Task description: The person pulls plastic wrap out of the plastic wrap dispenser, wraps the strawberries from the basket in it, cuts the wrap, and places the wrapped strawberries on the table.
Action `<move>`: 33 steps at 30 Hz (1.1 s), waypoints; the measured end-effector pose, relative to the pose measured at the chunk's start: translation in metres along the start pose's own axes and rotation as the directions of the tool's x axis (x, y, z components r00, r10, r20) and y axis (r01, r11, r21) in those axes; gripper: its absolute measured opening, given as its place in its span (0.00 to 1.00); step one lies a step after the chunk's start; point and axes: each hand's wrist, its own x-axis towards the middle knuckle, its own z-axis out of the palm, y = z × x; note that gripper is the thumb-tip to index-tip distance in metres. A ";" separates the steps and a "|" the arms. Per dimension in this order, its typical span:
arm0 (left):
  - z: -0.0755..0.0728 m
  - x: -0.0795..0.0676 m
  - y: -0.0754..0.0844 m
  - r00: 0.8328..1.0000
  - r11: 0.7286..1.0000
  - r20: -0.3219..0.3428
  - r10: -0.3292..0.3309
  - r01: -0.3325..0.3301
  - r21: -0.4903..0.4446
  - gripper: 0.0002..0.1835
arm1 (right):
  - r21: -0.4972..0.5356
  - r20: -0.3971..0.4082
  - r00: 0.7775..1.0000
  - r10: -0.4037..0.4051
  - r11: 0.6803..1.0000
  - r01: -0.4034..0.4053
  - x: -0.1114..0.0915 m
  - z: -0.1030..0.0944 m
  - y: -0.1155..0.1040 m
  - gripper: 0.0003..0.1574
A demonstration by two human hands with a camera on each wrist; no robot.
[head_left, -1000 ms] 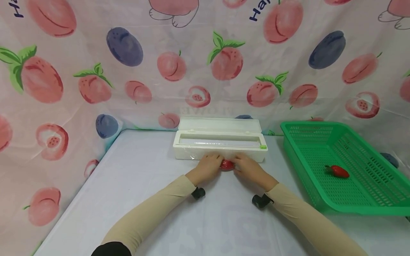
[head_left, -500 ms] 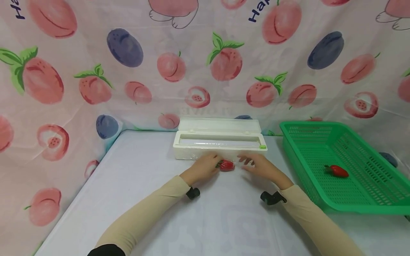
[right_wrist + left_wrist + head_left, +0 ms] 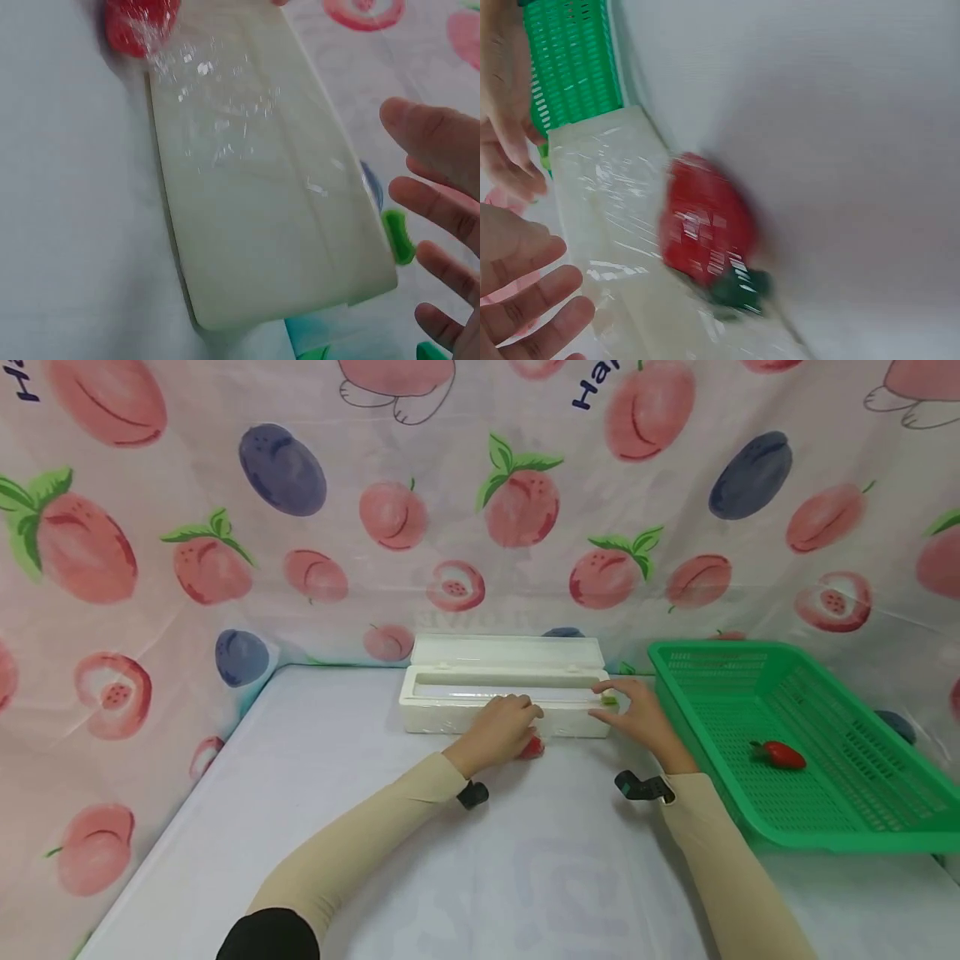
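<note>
A red strawberry (image 3: 705, 217) with green leaves lies against the front of a white cling film dispenser (image 3: 442, 718), under clear film (image 3: 615, 202) that stretches over the dispenser's front. My left hand (image 3: 501, 732) is above the strawberry and partly hides it in the head view. In the left wrist view its fingers (image 3: 547, 292) are spread loosely and hold nothing. At the dispenser's right end is my right hand (image 3: 641, 720), thumb and fingers apart, near the green slide cutter (image 3: 399, 237). Whether it touches the cutter, I cannot tell.
The dispenser's lid (image 3: 506, 650) stands raised at the back, by the fruit-print curtain (image 3: 315, 610). A green mesh basket (image 3: 720, 810) to the right holds another red fruit (image 3: 783, 755) with a green top. White cloth (image 3: 465, 877) covers the table.
My right hand has left the strawberry and moved right and back to the dispenser's cutter end. My left hand has let go of the strawberry and risen toward the dispenser.
</note>
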 end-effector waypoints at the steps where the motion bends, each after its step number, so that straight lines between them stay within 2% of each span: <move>1: -0.002 0.004 0.003 1.000 1.000 0.003 0.000 0.000 0.007 0.13 | -0.002 0.004 1.000 0.006 1.000 -0.006 0.002 0.000 0.003 0.22; 5: -0.007 0.024 0.013 1.000 0.999 -0.020 0.019 -0.019 0.036 0.12 | -0.014 0.055 0.998 0.035 0.999 -0.034 0.009 -0.002 0.016 0.26; 10: -0.005 0.049 0.026 0.998 0.997 -0.049 0.048 -0.045 0.064 0.11 | -0.030 0.112 0.994 -0.001 1.000 0.004 0.015 -0.002 0.031 0.27; 16: 0.004 0.071 0.039 1.000 0.995 -0.025 0.003 -0.001 0.097 0.13 | -0.062 0.134 0.990 -0.049 0.996 0.058 0.015 0.002 0.038 0.25; 19: 0.009 0.078 0.042 0.999 0.994 -0.029 -0.026 0.029 0.105 0.15 | -0.077 0.123 0.989 -0.084 0.993 0.093 0.015 0.005 0.040 0.24; 24: 0.015 0.086 0.044 0.998 0.994 -0.048 -0.047 0.052 0.101 0.20 | -0.044 0.105 0.991 -0.085 0.995 0.090 0.015 0.007 0.043 0.22; 28: 0.022 0.093 0.043 0.994 0.998 -0.100 -0.049 0.052 0.035 0.19 | -0.020 0.101 0.992 -0.078 0.997 0.080 0.015 0.007 0.044 0.21; 33: 0.033 0.100 0.036 0.987 0.987 -0.140 -0.074 0.053 -0.154 0.15 | -0.001 0.099 0.992 -0.083 0.997 0.083 0.014 0.007 0.046 0.23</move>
